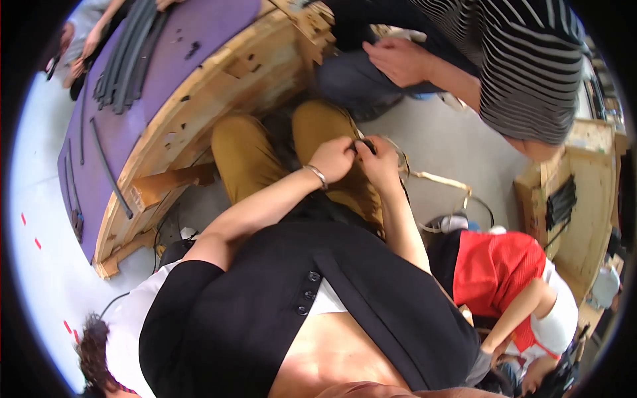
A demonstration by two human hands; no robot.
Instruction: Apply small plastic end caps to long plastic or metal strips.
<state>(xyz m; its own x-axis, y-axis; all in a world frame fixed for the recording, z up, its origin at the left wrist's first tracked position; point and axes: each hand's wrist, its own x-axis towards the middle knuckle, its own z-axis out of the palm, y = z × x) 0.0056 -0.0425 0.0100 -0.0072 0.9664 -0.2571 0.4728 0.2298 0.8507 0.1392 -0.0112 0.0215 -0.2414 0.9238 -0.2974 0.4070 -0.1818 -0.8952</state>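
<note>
Above my right thigh, my left hand [334,159] and my right hand [381,162] meet with their fingertips pinched together. A small black piece [363,145] sits between the thumbs and fingers of both hands; its exact kind is too small to tell. A metal bracelet [317,175] circles my left wrist. Just beyond my right hand, a thin pale strip [441,180] trails toward the floor on the right, though whether it joins the black piece is hidden.
On the left stands a wooden workbench [222,69] with a purple top [79,179] bearing a bundle of dark strips [129,60] and several loose ones. A person in a striped shirt [531,66] sits across from me. Behind on the right are a person in red [497,265] and a wooden box [587,212].
</note>
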